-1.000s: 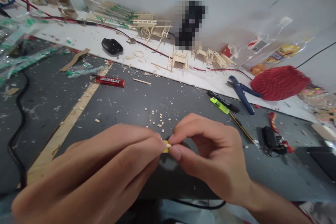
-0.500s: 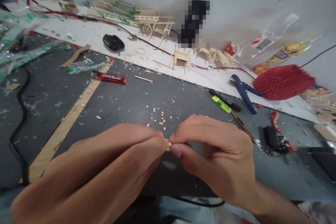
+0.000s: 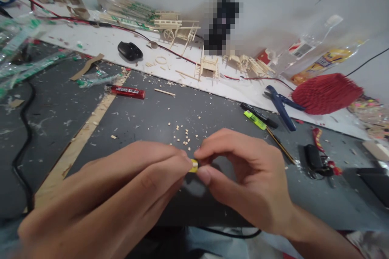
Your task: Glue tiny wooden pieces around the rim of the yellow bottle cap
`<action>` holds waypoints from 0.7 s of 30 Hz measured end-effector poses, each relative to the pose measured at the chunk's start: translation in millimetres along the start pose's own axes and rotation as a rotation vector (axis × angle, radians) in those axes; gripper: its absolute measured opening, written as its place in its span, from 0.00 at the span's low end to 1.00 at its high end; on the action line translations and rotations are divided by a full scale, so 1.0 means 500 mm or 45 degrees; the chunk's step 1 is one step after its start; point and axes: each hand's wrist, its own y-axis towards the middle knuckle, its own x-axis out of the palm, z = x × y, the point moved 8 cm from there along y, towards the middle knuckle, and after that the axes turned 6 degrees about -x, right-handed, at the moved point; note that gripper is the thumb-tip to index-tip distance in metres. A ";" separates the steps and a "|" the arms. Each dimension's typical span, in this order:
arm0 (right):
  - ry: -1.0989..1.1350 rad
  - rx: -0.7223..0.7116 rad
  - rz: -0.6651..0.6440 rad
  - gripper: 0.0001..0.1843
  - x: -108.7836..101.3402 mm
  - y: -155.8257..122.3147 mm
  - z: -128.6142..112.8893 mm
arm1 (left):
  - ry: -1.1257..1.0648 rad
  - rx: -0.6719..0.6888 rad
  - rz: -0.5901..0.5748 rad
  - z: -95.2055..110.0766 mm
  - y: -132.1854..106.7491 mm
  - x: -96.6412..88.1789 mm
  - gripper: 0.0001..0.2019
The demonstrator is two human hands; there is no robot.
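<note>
My left hand point(image 3: 146, 174) is closed, its fingers pinching a small yellow piece point(image 3: 194, 166) that sticks out past the fingertips. A pale, wood-coloured bit shows on the yellow piece; what it is exactly is too small to tell. Just to the right, my right hand point(image 3: 243, 174) has its thumb and forefinger parted around the free end of the yellow piece, with a gap between the tips. Several tiny cut wood bits point(image 3: 186, 132) lie on the grey table point(image 3: 146, 121) beyond my hands. A thin wooden stick point(image 3: 164, 92) rests farther back.
Behind are a red lighter point(image 3: 127, 91), a black computer mouse point(image 3: 130, 50), small stick-built models point(image 3: 208, 66) and a cart model point(image 3: 176, 28). To the right lie a marker point(image 3: 259, 115), a yellow-green cutter point(image 3: 254, 120), blue pliers point(image 3: 281, 107), a red bundle point(image 3: 326, 94) and keys point(image 3: 314, 158).
The thumb and forefinger of my right hand have spread apart, so more of the yellow piece shows. My left hand still holds it. The view has shifted slightly.
</note>
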 end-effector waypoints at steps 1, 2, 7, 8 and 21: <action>-0.011 -0.001 0.017 0.08 -0.004 0.000 0.000 | 0.025 0.056 0.004 0.009 0.005 -0.001 0.18; -0.040 -0.025 0.031 0.08 -0.009 0.000 -0.003 | 0.053 0.079 0.001 0.015 0.009 -0.001 0.19; -0.364 -0.315 -0.038 0.07 -0.009 0.008 -0.040 | -0.020 -0.086 -0.023 -0.008 -0.006 -0.001 0.17; -0.412 -0.366 -0.053 0.07 -0.007 0.008 -0.046 | -0.050 -0.120 -0.015 -0.018 -0.016 0.000 0.15; -0.488 -0.535 -0.132 0.05 0.010 0.002 -0.052 | -0.016 0.022 0.091 -0.018 -0.036 -0.002 0.24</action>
